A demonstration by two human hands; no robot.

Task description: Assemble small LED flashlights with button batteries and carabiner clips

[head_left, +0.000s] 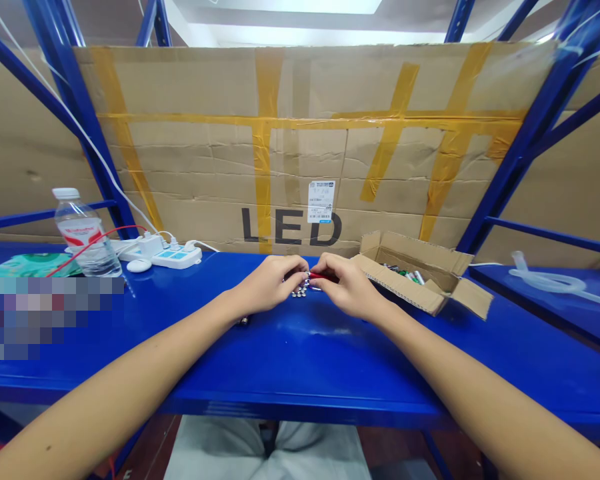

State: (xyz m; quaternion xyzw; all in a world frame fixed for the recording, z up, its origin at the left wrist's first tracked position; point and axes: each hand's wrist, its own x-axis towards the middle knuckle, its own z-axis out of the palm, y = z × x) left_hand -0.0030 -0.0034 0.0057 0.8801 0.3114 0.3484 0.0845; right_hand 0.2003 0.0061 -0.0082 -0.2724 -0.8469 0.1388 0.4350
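Note:
My right hand [349,285] is closed around a slim red tube-like object [323,276], which points left toward my other hand. My left hand [271,285] pinches at the tip of that object, where something small and silvery shows between the fingers; its exact kind is too small to make out. Just below the fingertips, several small silver metal parts [299,292] lie on the blue table [300,363]. A small dark metallic piece [244,321] rests beneath my left wrist, partly hidden by it.
An open cardboard box [405,287] holding small metallic and green cylinders stands at the right. To the left are a water bottle [87,233], a green packet [37,265] and a white power strip [177,256] with cables. A large cardboard sheet [205,167] backs the table.

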